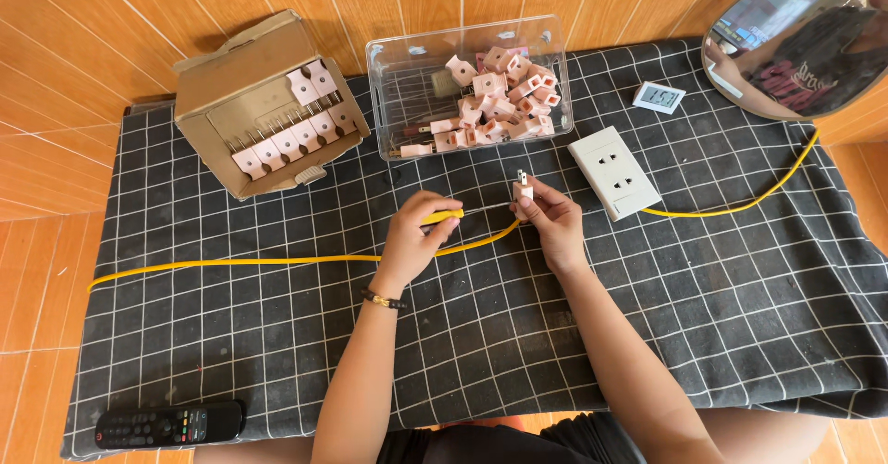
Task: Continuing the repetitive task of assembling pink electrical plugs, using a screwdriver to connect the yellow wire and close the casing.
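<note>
My left hand (413,237) pinches the end of a yellow cable (277,261) that runs left across the black checked cloth (231,334). My right hand (552,221) holds a small white plug (522,186) with its metal prongs pointing up. Thin bare wires join the cable end to the plug between the two hands. A second stretch of yellow cable (740,207) leads right from a white socket block (613,172) lying just beyond my right hand.
A clear plastic box (407,85) holds several pink-white plug parts. A cardboard box (240,75) at the left holds several plugs in rows. A small digital clock (659,97), a round mirror (805,38) and a black remote (168,424) also lie around.
</note>
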